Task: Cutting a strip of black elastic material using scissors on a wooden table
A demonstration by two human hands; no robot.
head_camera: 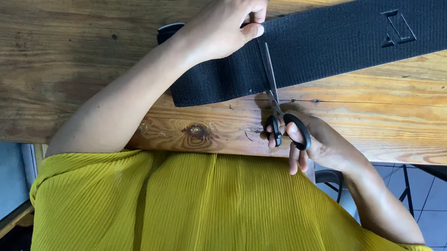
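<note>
L hand (223,26) pinches black strap (329,38) | R hand (306,140) grips scissors (279,101), blades on strap

Under the left hand (223,26) lies a wide black woven strap (328,47), rough and matt. The right hand (320,142) holds shiny metal scissors with glossy black plastic handles (280,116). Beneath both is a grainy brown wooden table (63,21).

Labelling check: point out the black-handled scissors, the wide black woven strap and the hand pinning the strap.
Black-handled scissors (283,126): head view, on the black handle loops.
Wide black woven strap (334,39): head view, on the bare weave mid-strap.
Left hand (223,26): head view, on the back of the hand.
</note>
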